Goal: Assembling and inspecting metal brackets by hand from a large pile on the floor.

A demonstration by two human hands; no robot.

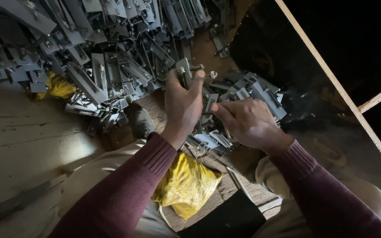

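Maroon sleeves point(124, 198) frame a yellow bag point(186, 185) on the lap. Left hand point(182, 105) grips a grey metal bracket point(184, 72); right hand point(248, 123) pinches its lower end.

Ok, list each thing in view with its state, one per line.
Left hand: gripping a grey metal bracket, upright.
Right hand: closed on a small part, which is hidden.
Bracket pile: loose, heaped on the floor.
Yellow bag: crumpled, between the knees.

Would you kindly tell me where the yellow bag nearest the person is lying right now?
In the head view the yellow bag lies low and centre on the wooden floor, between the person's knees, just below the left hand and its maroon sleeve.
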